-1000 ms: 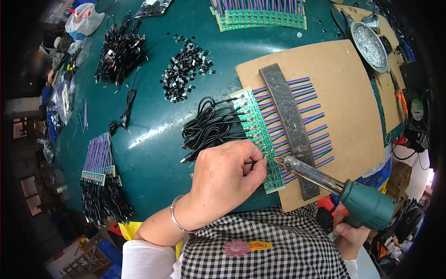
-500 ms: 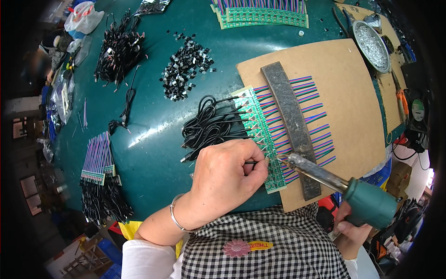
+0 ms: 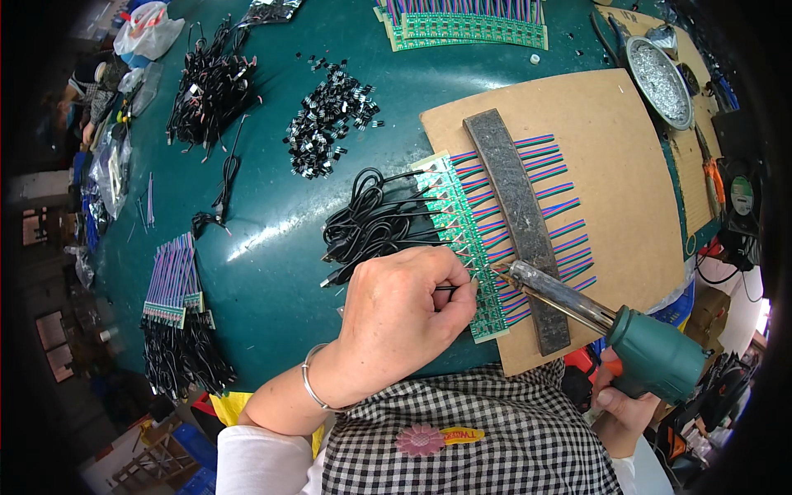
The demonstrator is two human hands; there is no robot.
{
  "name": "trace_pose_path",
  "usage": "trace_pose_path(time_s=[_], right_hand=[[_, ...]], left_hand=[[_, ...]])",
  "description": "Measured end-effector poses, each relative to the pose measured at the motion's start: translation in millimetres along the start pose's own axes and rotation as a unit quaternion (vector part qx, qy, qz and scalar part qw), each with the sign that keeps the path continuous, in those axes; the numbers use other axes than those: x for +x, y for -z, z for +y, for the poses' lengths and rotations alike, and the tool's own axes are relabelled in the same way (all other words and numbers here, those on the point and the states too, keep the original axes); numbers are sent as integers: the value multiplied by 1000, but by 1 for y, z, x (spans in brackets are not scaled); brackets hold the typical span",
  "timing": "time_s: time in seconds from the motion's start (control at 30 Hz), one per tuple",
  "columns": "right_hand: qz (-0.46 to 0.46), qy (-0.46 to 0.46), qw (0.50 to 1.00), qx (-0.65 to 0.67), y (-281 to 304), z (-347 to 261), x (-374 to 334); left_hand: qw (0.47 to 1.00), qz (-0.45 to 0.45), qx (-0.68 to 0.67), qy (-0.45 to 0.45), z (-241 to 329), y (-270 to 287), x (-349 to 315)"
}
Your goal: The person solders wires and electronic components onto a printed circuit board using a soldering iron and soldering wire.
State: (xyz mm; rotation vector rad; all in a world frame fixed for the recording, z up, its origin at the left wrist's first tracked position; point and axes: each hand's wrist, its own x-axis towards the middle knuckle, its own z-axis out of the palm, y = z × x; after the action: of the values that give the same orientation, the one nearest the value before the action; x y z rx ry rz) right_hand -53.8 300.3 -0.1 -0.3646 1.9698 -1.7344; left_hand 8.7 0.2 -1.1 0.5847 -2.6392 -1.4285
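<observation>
My left hand (image 3: 408, 301) is closed in a pinch on a thin black cable (image 3: 446, 288), at the near part of a green circuit-board panel (image 3: 450, 202). The cable's bared end is mostly hidden by my fingers. In my right hand (image 3: 627, 410) is a soldering iron (image 3: 657, 355) with a green handle; its tip is at the board's pads, just right of my left fingertips. Whether the tip touches a pad I cannot tell. Several black cables (image 3: 363, 227) run from the panel's left edge, and striped flat wires (image 3: 569, 206) extend from its right edge beneath a dark flat bar (image 3: 511, 198).
Under the panel's right side lies a brown board (image 3: 635, 181). Small black connectors (image 3: 330, 115) and a black cable bundle (image 3: 210, 87) lie at the far left. Finished-looking wired panels (image 3: 169, 313) are stacked at left, more panels (image 3: 470, 31) at back. A metal bowl (image 3: 660, 82) stands far right.
The soldering iron has shifted slightly, its tip moving a little away from me along the board. My left hand keeps its place on the cable.
</observation>
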Motion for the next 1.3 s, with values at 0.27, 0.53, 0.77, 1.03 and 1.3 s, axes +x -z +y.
trace_pose_path(time_s=[0.27, 0.53, 0.77, 1.03, 1.3], right_hand=[[25, 13, 999, -19, -8, -6, 6], [67, -5, 996, 58, -20, -14, 9], [50, -3, 993, 105, -12, -16, 15], [20, 102, 966, 236, 8, -28, 50], [81, 219, 921, 311, 29, -42, 106]], left_hand=[[1000, -1, -1, 3, 0, 0, 0], [1000, 7, -7, 4, 0, -2, -1], [1000, 3, 1, 6, 0, 0, 0], [1000, 10, 12, -25, 5, 0, 3], [1000, 16, 13, -7, 6, 2, -10]])
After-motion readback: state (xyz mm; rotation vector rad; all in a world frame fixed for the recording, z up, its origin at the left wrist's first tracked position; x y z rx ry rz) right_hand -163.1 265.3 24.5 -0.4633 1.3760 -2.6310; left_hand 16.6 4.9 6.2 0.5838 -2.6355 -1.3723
